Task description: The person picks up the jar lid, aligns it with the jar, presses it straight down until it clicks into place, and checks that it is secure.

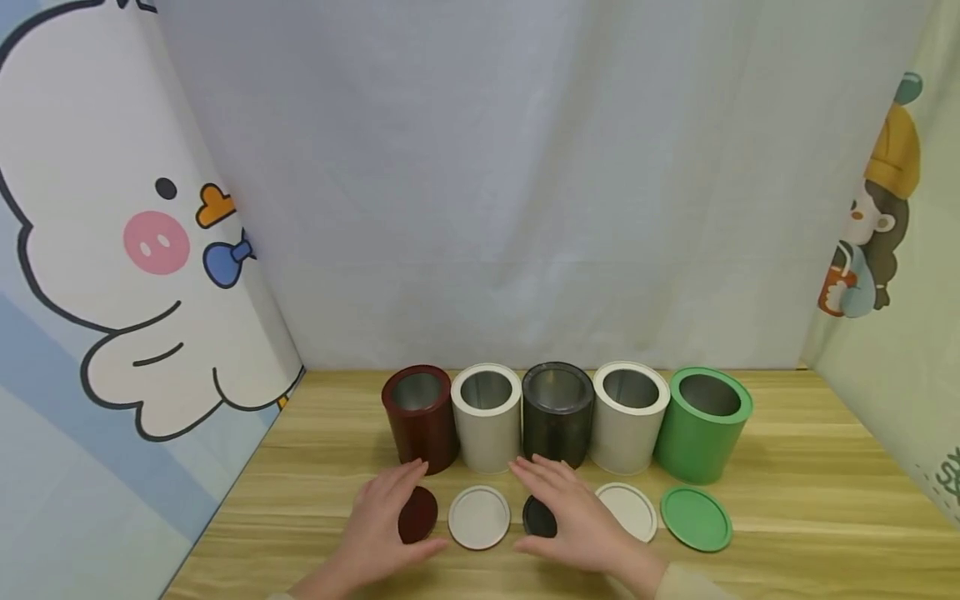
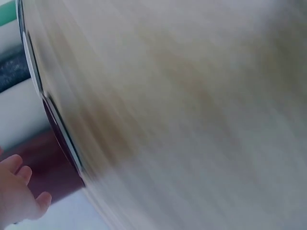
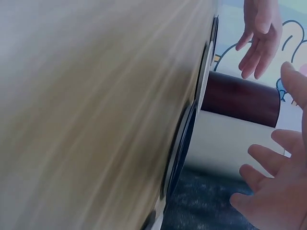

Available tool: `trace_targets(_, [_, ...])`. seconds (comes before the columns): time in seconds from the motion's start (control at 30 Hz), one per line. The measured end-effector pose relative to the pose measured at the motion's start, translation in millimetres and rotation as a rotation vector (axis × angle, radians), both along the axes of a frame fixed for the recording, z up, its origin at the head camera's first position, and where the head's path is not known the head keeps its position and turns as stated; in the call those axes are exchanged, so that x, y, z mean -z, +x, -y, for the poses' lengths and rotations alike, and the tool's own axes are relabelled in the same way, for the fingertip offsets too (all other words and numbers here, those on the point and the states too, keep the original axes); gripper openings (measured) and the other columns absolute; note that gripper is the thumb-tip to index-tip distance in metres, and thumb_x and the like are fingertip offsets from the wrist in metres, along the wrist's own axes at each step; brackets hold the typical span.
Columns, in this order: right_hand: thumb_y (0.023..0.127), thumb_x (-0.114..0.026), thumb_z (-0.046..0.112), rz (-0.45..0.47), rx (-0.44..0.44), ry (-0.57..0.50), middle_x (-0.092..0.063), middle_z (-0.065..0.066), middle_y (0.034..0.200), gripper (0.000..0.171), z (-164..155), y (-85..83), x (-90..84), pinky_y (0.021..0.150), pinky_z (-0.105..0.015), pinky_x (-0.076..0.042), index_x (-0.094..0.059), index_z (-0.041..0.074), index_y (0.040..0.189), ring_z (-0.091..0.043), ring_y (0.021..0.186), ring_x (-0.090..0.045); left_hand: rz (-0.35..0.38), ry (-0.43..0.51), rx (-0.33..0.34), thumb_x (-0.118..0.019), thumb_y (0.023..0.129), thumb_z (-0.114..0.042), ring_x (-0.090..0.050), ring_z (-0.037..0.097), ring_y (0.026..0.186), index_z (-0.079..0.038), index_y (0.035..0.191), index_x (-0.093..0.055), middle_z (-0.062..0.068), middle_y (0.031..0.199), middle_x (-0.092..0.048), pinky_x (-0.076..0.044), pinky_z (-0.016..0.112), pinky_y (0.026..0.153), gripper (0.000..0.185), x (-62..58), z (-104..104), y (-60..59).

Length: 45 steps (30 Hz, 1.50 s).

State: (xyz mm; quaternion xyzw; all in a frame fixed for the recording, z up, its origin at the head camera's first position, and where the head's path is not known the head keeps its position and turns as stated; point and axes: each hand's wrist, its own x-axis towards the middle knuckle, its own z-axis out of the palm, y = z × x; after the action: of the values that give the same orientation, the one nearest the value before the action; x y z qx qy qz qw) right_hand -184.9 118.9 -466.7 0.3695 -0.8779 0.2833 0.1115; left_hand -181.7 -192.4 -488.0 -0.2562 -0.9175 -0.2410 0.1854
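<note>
My left hand [image 1: 384,525] hovers by the dark red lid [image 1: 422,515], thumb and fingers apart, holding nothing. Over the black lid [image 1: 537,518], partly covering it, is my right hand [image 1: 573,521], also spread and holding nothing. Between the two hands a light grey lid [image 1: 479,517] lies flat. A cream lid [image 1: 628,510] and a green lid [image 1: 696,518] lie to the right. Behind them stand lidless cylindrical cans: dark red [image 1: 426,429], light grey [image 1: 489,433], black [image 1: 557,425], cream [image 1: 626,429] and green [image 1: 699,433]. In the right wrist view both hands are visible above the table.
The wooden table [image 1: 817,475] reaches back to a pale grey curtain [image 1: 487,183]. A cloth with a white cartoon character [image 1: 82,167] hangs on the left, and a printed pale green cloth [image 1: 922,358] on the right.
</note>
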Motion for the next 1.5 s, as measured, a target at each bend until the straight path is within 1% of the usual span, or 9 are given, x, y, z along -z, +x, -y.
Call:
trace_targets(0.17, [0.079,-0.083,0.039,0.009,0.001,-0.014,-0.051,-0.014,0.145,0.081,12,-4.7,0.3,0.104,-0.062,-0.036,-0.05,0.005,0.145,-0.04,0.135,-0.041,0.03,-0.002,-0.016,-0.087,0.068,-0.051,-0.051,0.034,0.123,-0.004,0.138,-0.057,0.014,0.137,-0.056,-0.04,0.066,0.092,0.09,0.6,9,-0.6])
trace_targets(0.27, [0.08,-0.083,0.038,0.02,0.0,-0.039,-0.052,-0.014,0.144,0.079,17,-7.9,-0.4,0.103,-0.06,-0.039,-0.05,0.005,0.145,-0.04,0.134,-0.042,0.035,-0.014,-0.027,-0.086,0.068,-0.051,-0.051,0.035,0.123,-0.004,0.137,-0.059,0.013,0.136,-0.057,-0.04,0.066,0.092,0.088,1.8,14,-1.7])
trace_targets(0.57, [0.081,-0.081,0.039,0.035,-0.037,-0.027,-0.053,-0.012,0.142,0.078,32,-13.5,2.6,0.106,-0.054,-0.038,-0.051,0.002,0.143,-0.038,0.131,-0.045,-0.029,-0.042,-0.04,-0.086,0.067,-0.05,-0.053,0.035,0.12,-0.005,0.133,-0.062,0.012,0.133,-0.059,-0.042,0.063,0.088,0.084,9.4,27,-4.8])
trace_targets(0.77, [0.082,-0.081,0.04,0.066,-0.046,-0.009,-0.053,-0.012,0.143,0.078,43,-17.5,6.9,0.106,-0.054,-0.038,-0.051,0.004,0.144,-0.035,0.132,-0.045,-0.032,-0.052,-0.016,-0.084,0.069,-0.054,-0.053,0.036,0.119,-0.004,0.133,-0.061,0.013,0.133,-0.059,-0.043,0.065,0.086,0.084,9.1,34,-7.3])
trace_targets(0.93, [0.08,-0.082,0.039,0.083,-0.054,0.022,-0.054,-0.009,0.142,0.079,53,-19.1,8.2,0.105,-0.048,-0.041,-0.052,0.007,0.144,-0.029,0.13,-0.046,-0.049,-0.073,0.007,-0.084,0.069,-0.056,-0.054,0.035,0.118,-0.004,0.133,-0.062,0.013,0.133,-0.06,-0.045,0.064,0.085,0.086,8.9,40,-10.8])
trace_targets(1.03, [0.079,-0.082,0.04,0.099,-0.057,0.05,-0.053,-0.008,0.143,0.08,58,-19.2,9.0,0.105,-0.045,-0.042,-0.051,0.007,0.145,-0.027,0.13,-0.046,-0.03,-0.078,0.025,-0.084,0.068,-0.057,-0.054,0.035,0.119,-0.004,0.134,-0.061,0.013,0.134,-0.059,-0.044,0.064,0.086,0.087,9.5,45,-11.8])
trace_targets(1.17, [0.079,-0.082,0.041,0.116,-0.077,0.071,-0.053,-0.008,0.143,0.08,64,-18.7,9.3,0.106,-0.045,-0.041,-0.051,0.007,0.145,-0.028,0.13,-0.046,0.024,-0.096,0.041,-0.082,0.069,-0.062,-0.052,0.037,0.121,-0.005,0.135,-0.061,0.014,0.135,-0.057,-0.043,0.064,0.088,0.09,11.2,49,-11.7])
trace_targets(1.3, [0.079,-0.082,0.04,0.117,-0.087,0.107,-0.052,-0.008,0.143,0.08,70,-19.2,10.0,0.107,-0.043,-0.04,-0.05,0.008,0.145,-0.029,0.13,-0.046,0.059,-0.112,0.042,-0.078,0.071,-0.067,-0.052,0.037,0.122,-0.005,0.135,-0.06,0.014,0.136,-0.056,-0.042,0.065,0.088,0.091,13.0,51,-11.6])
trace_targets(1.5, [0.079,-0.082,0.044,0.084,-0.074,0.174,-0.053,-0.006,0.142,0.08,80,-23.3,12.9,0.106,-0.04,-0.041,-0.052,0.009,0.145,-0.025,0.129,-0.048,0.06,-0.115,0.03,-0.078,0.07,-0.067,-0.052,0.035,0.122,-0.005,0.136,-0.06,0.012,0.135,-0.057,-0.042,0.064,0.088,0.092,14.9,51,-13.7])
